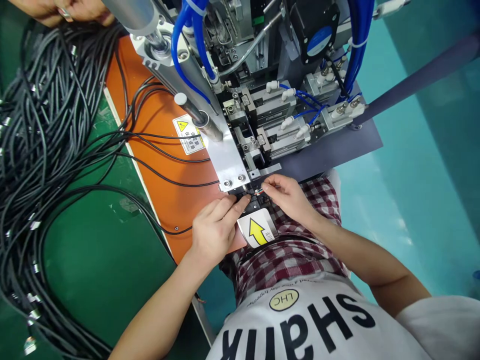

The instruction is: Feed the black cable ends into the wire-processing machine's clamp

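At the front of the machine's metal fixture [252, 194], both of my hands work close together. A black cable [176, 232] runs across the orange plate and goes in under my left hand [215, 227], whose fingers are closed and pressed at the fixture; the cable inside the grip is hidden. Just right of those fingertips, thin coloured wires [258, 192] stick out at the cable's end. My right hand [288, 197] pinches the wires between thumb and forefinger. A white label with a yellow arrow [257, 230] lies just below the fixture.
A large bundle of black cables [56, 110] with shiny connectors covers the green table at left. Another person's hand [80, 11] is at the top left. Metal cylinders [281, 142], blue air tubes [358, 50] and a post [193, 112] stand beyond my hands.
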`<state>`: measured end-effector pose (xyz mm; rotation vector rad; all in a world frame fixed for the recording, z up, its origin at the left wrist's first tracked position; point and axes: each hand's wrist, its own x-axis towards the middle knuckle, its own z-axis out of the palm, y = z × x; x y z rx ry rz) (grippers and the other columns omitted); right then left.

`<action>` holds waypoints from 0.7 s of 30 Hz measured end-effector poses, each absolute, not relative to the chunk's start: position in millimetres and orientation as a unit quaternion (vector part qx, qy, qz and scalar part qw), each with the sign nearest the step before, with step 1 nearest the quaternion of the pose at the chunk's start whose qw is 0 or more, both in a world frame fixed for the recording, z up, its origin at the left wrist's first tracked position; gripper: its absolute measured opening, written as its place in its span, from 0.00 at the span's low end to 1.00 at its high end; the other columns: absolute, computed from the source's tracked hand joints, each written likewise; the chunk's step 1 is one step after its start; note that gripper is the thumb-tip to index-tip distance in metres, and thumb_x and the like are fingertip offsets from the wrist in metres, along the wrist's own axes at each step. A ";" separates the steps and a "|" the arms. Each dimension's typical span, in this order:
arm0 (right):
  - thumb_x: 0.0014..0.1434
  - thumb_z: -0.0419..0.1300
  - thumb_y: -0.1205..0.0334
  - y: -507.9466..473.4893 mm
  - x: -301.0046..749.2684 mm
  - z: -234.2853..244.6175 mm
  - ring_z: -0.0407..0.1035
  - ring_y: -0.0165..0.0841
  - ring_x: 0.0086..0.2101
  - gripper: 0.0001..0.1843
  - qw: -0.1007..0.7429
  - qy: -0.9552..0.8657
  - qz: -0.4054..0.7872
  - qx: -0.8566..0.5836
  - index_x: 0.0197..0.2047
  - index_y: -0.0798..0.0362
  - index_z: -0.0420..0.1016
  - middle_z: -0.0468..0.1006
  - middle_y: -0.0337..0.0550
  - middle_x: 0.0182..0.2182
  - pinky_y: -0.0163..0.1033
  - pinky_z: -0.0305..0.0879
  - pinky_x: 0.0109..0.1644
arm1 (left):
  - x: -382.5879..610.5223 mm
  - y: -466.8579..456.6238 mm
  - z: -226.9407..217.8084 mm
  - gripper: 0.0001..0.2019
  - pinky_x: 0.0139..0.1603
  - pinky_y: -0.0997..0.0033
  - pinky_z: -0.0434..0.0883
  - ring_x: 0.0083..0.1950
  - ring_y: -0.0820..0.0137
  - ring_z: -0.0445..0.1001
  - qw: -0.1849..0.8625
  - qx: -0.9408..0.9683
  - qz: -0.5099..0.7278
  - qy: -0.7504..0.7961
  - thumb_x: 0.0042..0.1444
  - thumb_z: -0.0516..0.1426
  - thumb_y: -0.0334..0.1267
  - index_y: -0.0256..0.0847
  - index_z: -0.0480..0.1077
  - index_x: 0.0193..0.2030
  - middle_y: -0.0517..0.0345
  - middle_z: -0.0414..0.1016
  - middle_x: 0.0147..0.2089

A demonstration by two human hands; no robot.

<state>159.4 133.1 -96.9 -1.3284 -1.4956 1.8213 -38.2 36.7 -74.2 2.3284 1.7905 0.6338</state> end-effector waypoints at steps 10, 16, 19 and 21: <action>0.63 0.60 0.43 135.8 160.7 -89.8 0.55 0.25 0.23 0.20 0.203 -0.484 0.726 -0.444 0.34 0.53 0.74 0.67 0.36 0.26 0.35 0.51 0.26 | -37.7 38.7 -73.5 0.17 0.42 0.70 0.72 0.43 0.67 0.76 0.079 0.764 0.219 0.602 0.66 0.49 0.27 0.41 0.70 0.57 0.51 0.78 0.44; 0.59 0.65 0.48 140.3 157.1 -93.4 0.56 0.25 0.22 0.15 0.192 -0.454 0.749 -0.443 0.33 0.53 0.73 0.65 0.32 0.22 0.34 0.52 0.27 | -33.5 31.9 -75.1 0.13 0.44 0.63 0.70 0.45 0.64 0.74 0.035 0.736 0.216 0.641 0.64 0.55 0.29 0.45 0.75 0.53 0.49 0.76 0.46; 0.59 0.65 0.49 139.4 156.8 -96.6 0.57 0.24 0.21 0.15 0.190 -0.444 0.760 -0.436 0.32 0.53 0.72 0.65 0.32 0.23 0.34 0.53 0.27 | -26.3 25.4 -75.9 0.17 0.45 0.63 0.70 0.47 0.62 0.73 0.024 0.725 0.214 0.654 0.64 0.54 0.29 0.44 0.73 0.57 0.47 0.75 0.48; 0.59 0.64 0.49 138.8 157.2 -95.8 0.58 0.24 0.21 0.16 0.190 -0.451 0.754 -0.438 0.32 0.54 0.71 0.65 0.32 0.22 0.34 0.54 0.27 | -21.4 21.2 -74.3 0.18 0.47 0.64 0.72 0.50 0.63 0.74 0.054 0.716 0.223 0.660 0.66 0.52 0.28 0.42 0.70 0.60 0.46 0.75 0.49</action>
